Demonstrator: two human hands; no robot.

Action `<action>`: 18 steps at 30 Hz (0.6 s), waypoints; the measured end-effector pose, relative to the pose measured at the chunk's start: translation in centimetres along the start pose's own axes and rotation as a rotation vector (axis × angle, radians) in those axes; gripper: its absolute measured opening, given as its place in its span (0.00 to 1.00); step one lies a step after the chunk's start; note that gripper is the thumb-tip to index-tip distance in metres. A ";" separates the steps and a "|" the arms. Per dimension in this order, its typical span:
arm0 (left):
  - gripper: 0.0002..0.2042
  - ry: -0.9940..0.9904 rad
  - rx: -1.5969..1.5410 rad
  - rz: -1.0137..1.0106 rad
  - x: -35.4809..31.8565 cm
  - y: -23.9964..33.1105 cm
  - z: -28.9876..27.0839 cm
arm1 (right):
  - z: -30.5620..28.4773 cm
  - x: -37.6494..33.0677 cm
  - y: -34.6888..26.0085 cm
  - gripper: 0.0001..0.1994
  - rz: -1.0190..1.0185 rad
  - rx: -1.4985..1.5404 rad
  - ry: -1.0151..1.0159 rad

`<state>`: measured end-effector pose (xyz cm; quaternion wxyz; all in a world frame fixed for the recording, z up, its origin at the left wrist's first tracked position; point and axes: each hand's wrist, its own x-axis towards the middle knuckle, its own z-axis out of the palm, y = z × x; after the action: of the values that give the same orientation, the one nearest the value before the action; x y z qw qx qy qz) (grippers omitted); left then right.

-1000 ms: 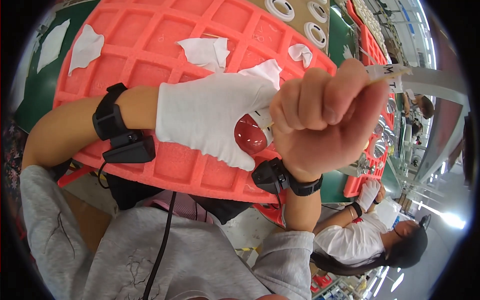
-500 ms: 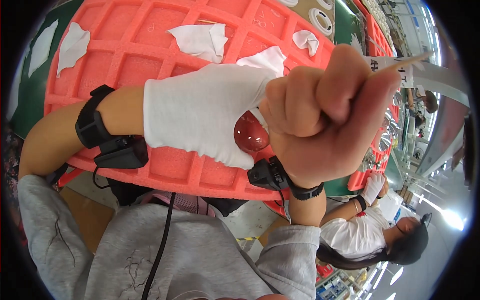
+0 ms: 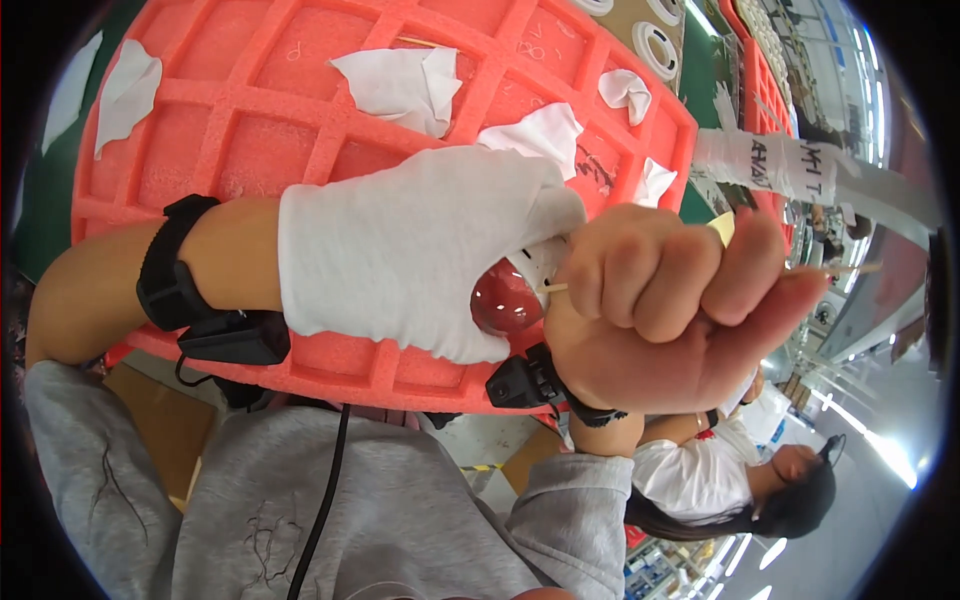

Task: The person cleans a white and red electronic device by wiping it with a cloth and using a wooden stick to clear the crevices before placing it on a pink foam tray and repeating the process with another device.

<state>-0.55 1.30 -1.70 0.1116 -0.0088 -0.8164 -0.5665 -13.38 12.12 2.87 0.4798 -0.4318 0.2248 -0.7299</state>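
Observation:
My left hand (image 3: 420, 250), in a white glove, is closed around a glossy rounded dome (image 3: 507, 300) that looks red. A white part with small dark spots (image 3: 535, 262) shows beside the dome, partly hidden by glove and fist. My bare right hand (image 3: 680, 300) is curled into a fist around a thin wooden stick (image 3: 850, 269). One end of the stick points away past the thumb. A short pale tip also sticks out on the fist's other side, close to the dome. The fist hides the middle of the stick.
Beneath my hands lies a red compartmented foam tray (image 3: 225, 150) bearing several white cloths (image 3: 400, 85). White rings (image 3: 655, 50) lie beyond it. A wrapped pale pole (image 3: 765, 165) stands at the right. A co-worker in a white shirt (image 3: 695, 478) is at the lower right.
My right fist has come lower and turned, so the stick lies more level. The white spotted part and the pale tip beside the dome now show. The whole view has shifted slightly.

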 end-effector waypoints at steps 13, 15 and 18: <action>0.21 -0.012 0.044 -0.070 0.5 0.4 -0.7 | 0.8 0.9 1.0 0.25 -0.016 -0.199 0.057; 0.20 -0.017 0.057 -0.078 0.6 0.4 -0.8 | 0.6 0.8 0.9 0.25 -0.004 -0.176 0.065; 0.21 -0.110 0.126 -0.078 1.1 0.5 -0.9 | 0.7 0.6 0.8 0.26 0.007 -0.127 0.081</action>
<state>-1.44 0.55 -0.72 0.0450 -0.0012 -0.8550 -0.5167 -12.48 11.32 2.91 0.4443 -0.4308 0.2914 -0.7294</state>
